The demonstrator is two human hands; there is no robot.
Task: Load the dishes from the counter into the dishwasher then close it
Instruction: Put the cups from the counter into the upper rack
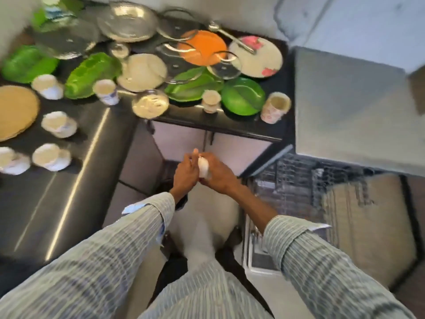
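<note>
Head view: white cup (203, 168) upright (long axis vertical), right hand (218, 178) grip around it, left hand (185, 173) alongside.

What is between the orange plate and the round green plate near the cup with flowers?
In the head view, a glass lid lies between the orange plate and the round green plate, overlapping the orange one's edge.

A dark L-shaped counter (96, 143) carries crowded dishes: green leaf-shaped plates (92, 74), an orange plate (202, 48), a floral plate (256, 57), glass lids (224, 65) and a steel ladle (230, 36). White cups on saucers (51, 156) line its left stretch beside a tan round plate (16, 112). A floral cup (276, 108) stands at the right end.
</note>
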